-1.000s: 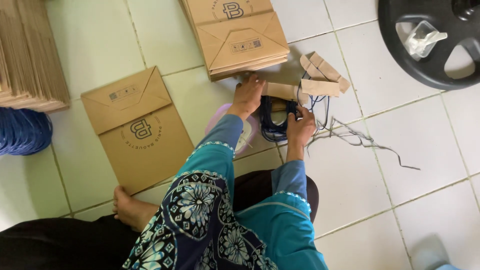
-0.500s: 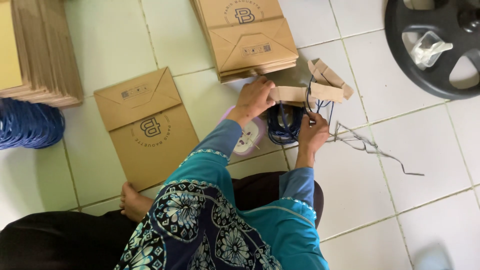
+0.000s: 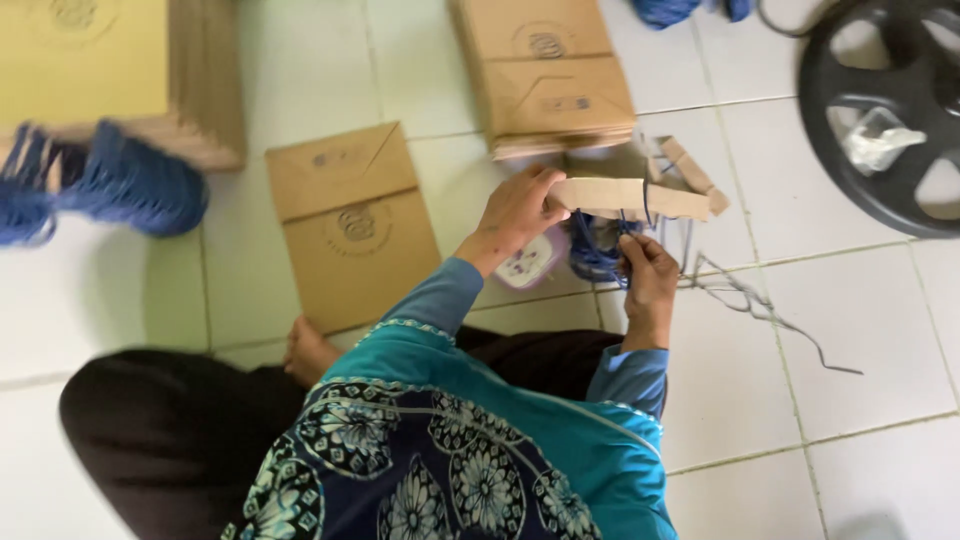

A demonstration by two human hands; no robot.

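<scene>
Item: cardboard strip [image 3: 628, 197], flat, tan, narrow. Held level above the tiled floor [image 3: 880, 330]. The left hand [image 3: 520, 212] pinches its near end between thumb and fingers. Half a second ago the strip sat lower and closer to the stack of bags; it now rides slightly higher and clear of them, with the view shifted so the pile at upper left fills more of the frame.

Item: blue cord [image 3: 640, 225]. Runs from the strip down to the right hand [image 3: 648, 270], whose fingers are curled shut on it just below the strip. The right hand has moved in tighter under the strip than a second ago; judged from this, the cord is being worked at the strip rather than merely held beside it.

Item: coil of blue cord [image 3: 596, 255], on the floor between the two hands, touching a small round pinkish lid or dish [image 3: 528, 264]; contents not discernible.

Item: loose grey cord offcuts [image 3: 770, 315], trailing right across the floor.

Containers:
- Flat brown paper bag [image 3: 352, 225], single, lying closed beside the person's bare foot [image 3: 306, 352]. 
- Stack of folded paper bags [image 3: 548, 75], directly beyond the hands, all flat.
- Large bag pile [image 3: 130, 80], upper left, with bundled blue cord [image 3: 110, 190] against it.
- Black wheel-shaped spool [image 3: 880, 110], upper right, a crumpled clear plastic wrap [image 3: 878, 140] lying in its opening.
</scene>
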